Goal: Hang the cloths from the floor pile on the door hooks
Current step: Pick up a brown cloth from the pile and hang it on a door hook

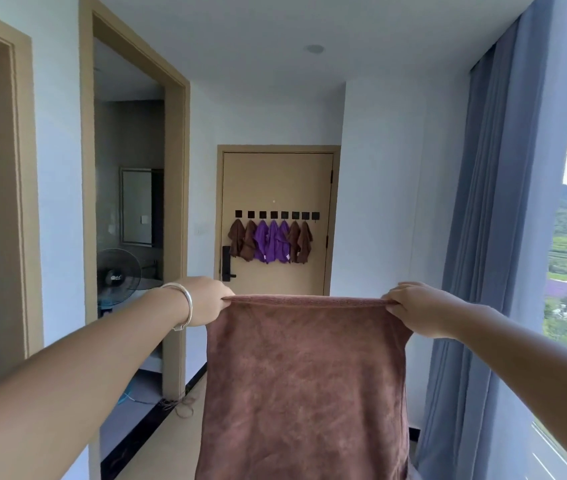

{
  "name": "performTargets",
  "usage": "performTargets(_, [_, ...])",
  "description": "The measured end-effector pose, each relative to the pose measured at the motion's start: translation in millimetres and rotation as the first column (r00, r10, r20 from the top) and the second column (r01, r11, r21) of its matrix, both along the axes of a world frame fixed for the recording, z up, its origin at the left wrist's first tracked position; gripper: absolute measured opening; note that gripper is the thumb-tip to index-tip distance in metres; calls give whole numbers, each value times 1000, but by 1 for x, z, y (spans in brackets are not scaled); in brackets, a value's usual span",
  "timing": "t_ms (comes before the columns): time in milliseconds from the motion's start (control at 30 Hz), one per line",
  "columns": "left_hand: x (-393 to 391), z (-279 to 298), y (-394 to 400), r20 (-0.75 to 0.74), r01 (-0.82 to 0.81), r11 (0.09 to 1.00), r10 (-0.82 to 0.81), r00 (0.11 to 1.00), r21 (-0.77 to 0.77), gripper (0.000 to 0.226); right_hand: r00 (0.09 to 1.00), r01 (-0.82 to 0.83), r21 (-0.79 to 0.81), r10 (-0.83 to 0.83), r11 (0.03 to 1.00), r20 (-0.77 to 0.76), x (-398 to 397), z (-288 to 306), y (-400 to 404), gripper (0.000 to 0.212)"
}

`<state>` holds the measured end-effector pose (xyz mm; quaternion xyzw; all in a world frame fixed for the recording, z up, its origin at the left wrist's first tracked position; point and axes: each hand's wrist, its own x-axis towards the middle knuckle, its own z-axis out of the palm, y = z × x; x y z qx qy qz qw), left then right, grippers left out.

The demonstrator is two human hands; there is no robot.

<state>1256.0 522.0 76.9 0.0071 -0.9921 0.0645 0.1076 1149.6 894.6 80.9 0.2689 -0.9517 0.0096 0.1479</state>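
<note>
A brown cloth (pixel 304 382) is held up and stretched flat at arm's length. Its top left corner is pinched by the left hand (pixel 206 301), its top right corner by the right hand (pixel 413 310), fingers curled tight over the hem on both sides. A silver bangle (pixel 185 304) is worn on the left wrist. Far ahead, the door (pixel 275 174) is seen shut, with a row of eight dark hooks (pixel 277 214) across it. Seven are loaded: two brown cloths (pixel 242 242) on the left, three purple cloths (pixel 271 244) in the middle, two more brown cloths (pixel 300 244) after them. The rightmost hook (pixel 315 215) is seen bare. A fan (pixel 118 273) is visible through the left doorway, a blue curtain (pixel 483 237) at right.
</note>
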Motion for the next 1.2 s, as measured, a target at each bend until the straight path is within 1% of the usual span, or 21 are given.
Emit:
performTargets(133, [-35, 1, -43, -13, 3, 1000, -3, 1000, 14, 33, 1000, 21, -32, -21, 999, 10, -36, 5, -45, 36])
performTargets(333, [-76, -2, -96, -26, 1, 999, 0, 1000, 48, 35, 1000, 11, -24, -11, 1000, 5, -80, 4, -96, 36])
performTargets(467, [-100, -7, -120, -4, -17, 999, 17, 1000, 46, 34, 999, 4, -15, -3, 1000, 32, -112, 2, -122, 35])
performTargets(700, [-160, -11, -147, 12, -39, 998, 38, 999, 49, 37, 999, -33, -9, 33, 999, 19, -186, 0, -153, 34])
performTargets(867, [-230, -12, -155, 8, -53, 998, 53, 999, 44, 37, 999, -32, -11, 32, 999, 3, -260, -1, -162, 33])
performTargets(967, [-281, -5, -157, 8, -46, 998, 46, 999, 49, 38, 1000, -25, -42, 25, 999, 3, -311, 1, -164, 33])
performTargets(1067, [-331, 6, -156, -19, -33, 997, 34, 999, 70, 39, 1000, -29, -82, 29, 996, -2, -361, 7, -163, 32])
performTargets(1200, [-390, 16, -153, -44, -34, 997, 37, 998, 66, 41, 1000, -10, -87, 9, 996, -11, -420, 15, -164, 34])
